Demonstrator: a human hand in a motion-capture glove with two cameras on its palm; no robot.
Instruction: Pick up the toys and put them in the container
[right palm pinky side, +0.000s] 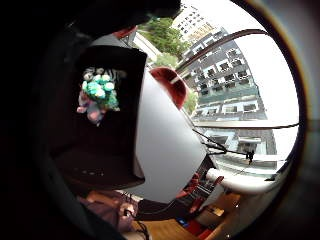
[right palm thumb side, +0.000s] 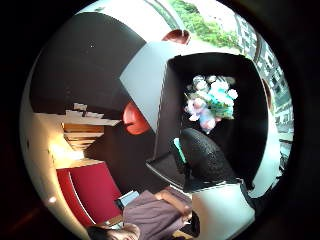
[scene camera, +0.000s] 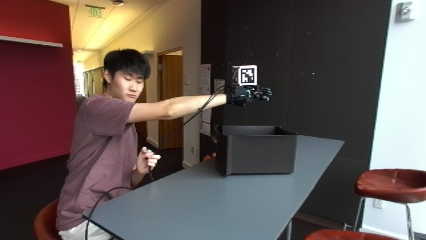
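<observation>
Toys (right palm thumb side: 210, 102), a teal, white and pink plush heap, lie inside the black container (scene camera: 256, 149) on the grey table (scene camera: 219, 200), directly below our gloved right hand (scene camera: 249, 94). We see its fingers relaxed and holding nothing, well above the container's rim.

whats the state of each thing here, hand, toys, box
hand: raised above the box, holding nothing, fingers relaxed
toys: piled together at the bottom of the box
box: upright on the table, open at the top, toys inside
table: holds the box near its far end
stool: standing beside the table, nobody on it
</observation>
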